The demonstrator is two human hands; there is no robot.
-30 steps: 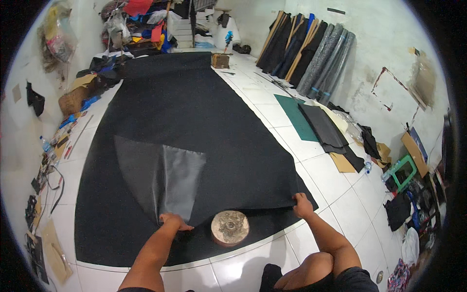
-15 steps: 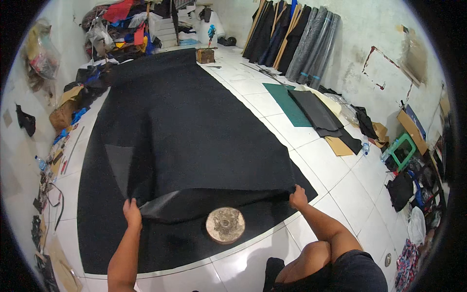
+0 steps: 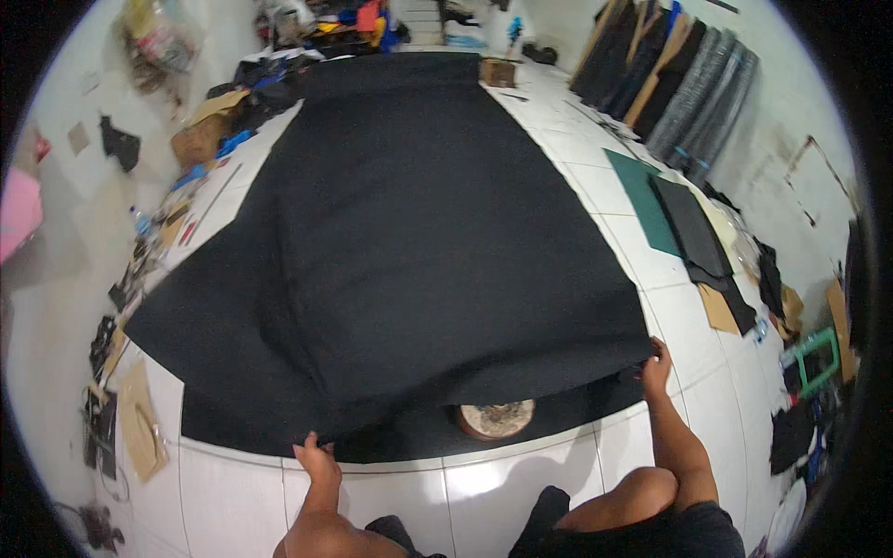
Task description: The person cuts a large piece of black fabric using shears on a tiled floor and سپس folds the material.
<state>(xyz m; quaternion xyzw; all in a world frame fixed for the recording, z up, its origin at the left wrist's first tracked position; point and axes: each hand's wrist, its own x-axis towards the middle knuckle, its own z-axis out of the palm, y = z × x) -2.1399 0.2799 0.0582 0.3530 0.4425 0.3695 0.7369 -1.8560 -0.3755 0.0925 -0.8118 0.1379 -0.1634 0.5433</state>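
A large sheet of black fabric (image 3: 409, 232) lay spread over the white tiled floor (image 3: 521, 484), running from the person's knees far up toward the cluttered back wall, and its near portion was lifted off the floor in a billowing fold. The left hand (image 3: 314, 458) gripped the near edge of that fold low on the left, fingers closed around the cloth. The right hand (image 3: 654, 365) pinched the fabric's right corner, fingers likewise shut on the cloth, arm stretched out over the tiles. Between the two hands, partly under the raised edge, a round wooden disc (image 3: 495, 418) rested on the lower layer of fabric. To the right, well apart from the sheet, a green cutting mat (image 3: 642, 200) and a dark panel (image 3: 693, 232) lay on the tiles, with rolls of grey and black material (image 3: 688, 102) leaning against the wall behind them. Scraps and tools lined the left edge.
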